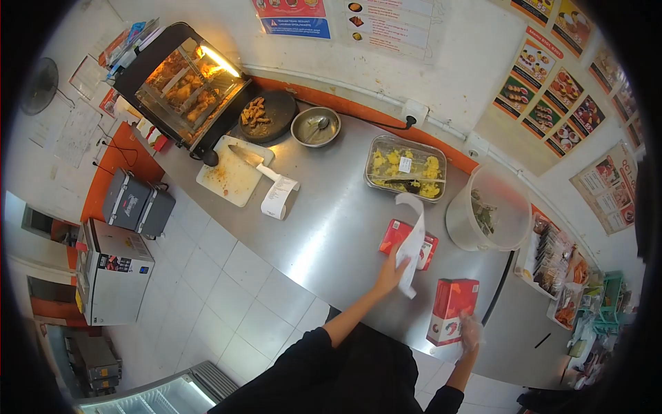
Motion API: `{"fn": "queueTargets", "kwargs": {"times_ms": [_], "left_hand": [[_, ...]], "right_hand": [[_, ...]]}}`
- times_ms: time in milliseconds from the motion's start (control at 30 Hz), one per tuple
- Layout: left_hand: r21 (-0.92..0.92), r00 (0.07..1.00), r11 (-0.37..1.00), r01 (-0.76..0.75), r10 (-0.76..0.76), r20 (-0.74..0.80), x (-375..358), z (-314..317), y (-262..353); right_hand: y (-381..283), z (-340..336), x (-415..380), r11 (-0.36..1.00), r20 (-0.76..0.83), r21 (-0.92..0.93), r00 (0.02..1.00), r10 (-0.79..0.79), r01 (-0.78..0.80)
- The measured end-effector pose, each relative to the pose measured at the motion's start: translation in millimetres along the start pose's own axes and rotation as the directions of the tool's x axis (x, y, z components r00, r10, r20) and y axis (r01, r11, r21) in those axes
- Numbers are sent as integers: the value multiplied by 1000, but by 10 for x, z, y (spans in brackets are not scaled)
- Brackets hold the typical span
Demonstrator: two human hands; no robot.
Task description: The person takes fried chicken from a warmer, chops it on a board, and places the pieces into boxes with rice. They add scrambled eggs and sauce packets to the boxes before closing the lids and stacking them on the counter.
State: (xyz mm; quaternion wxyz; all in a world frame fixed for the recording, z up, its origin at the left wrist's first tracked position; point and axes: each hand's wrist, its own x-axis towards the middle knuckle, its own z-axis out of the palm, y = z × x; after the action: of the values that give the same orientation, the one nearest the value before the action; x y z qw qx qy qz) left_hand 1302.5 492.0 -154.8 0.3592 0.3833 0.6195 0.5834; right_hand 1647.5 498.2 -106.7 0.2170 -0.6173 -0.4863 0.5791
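My left hand [390, 274] is closed on a long, curled strip of white receipt paper [412, 245]. Behind that strip, a red and white box [393, 233] lies on the steel counter [324, 207], partly covered by the paper. A second red and white box [455, 303], with pictures of food on its side, is near the counter's front edge. My right hand [471, 331], in a clear plastic glove, grips this box by its right side; some of the fingers are hidden.
A foil tray [373, 181] of yellow food and a clear tub [462, 224] with greens stand behind the boxes. Leftward are a metal bowl [303, 138], a knife [252, 157] on a cutting board [238, 194], another receipt [279, 198] and a lit food warmer [131, 86].
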Motion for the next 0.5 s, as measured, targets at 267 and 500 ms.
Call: {"fn": "queueTargets", "kwargs": {"times_ms": [267,500], "left_hand": [[-8,974,974,225,-225,40,-558,1,-478],[183,996,982,41,-25,-88,-757,-122,-1193]], "right_hand": [[-1751,964,607,941,471,-142,857,-208,306],[-1989,1669,1546,539,553,-644,817,-163,543]]}}
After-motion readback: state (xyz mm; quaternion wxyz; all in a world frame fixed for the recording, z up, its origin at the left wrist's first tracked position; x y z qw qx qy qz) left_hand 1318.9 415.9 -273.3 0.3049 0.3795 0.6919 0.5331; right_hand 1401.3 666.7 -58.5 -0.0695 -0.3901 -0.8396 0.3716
